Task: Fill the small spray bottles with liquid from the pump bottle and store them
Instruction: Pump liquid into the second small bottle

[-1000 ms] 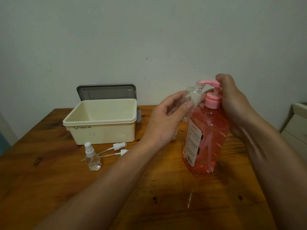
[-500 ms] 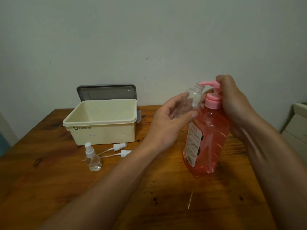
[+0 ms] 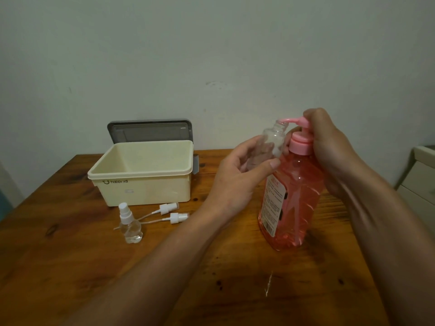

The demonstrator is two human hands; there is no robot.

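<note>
The person is filling a small bottle (image 3: 270, 144) from the big pink pump bottle (image 3: 290, 203), which is standing on the wooden table (image 3: 70, 267). The left hand (image 3: 237, 182) is curling its fingers and thumb around the small bottle, holding it tilted right beside the pump bottle, with its open mouth touching the tip of the pink spout (image 3: 290, 120). The right hand (image 3: 329, 147) is wrapping around the pump top from the far side of the pump bottle; its fingers are bent over the pump head, but how hard they are pushing cannot be told. The small bottle is looking mostly empty. Next, the person will probably need to push the pump down while keeping the little mouth under the spout, so nothing spills. Left of the pump bottle, a capped spray bottle (image 3: 129, 223) and two loose spray tops (image 3: 173, 212) are lying near the open cream box (image 3: 141, 175), which is waiting for the filled bottles.
</note>
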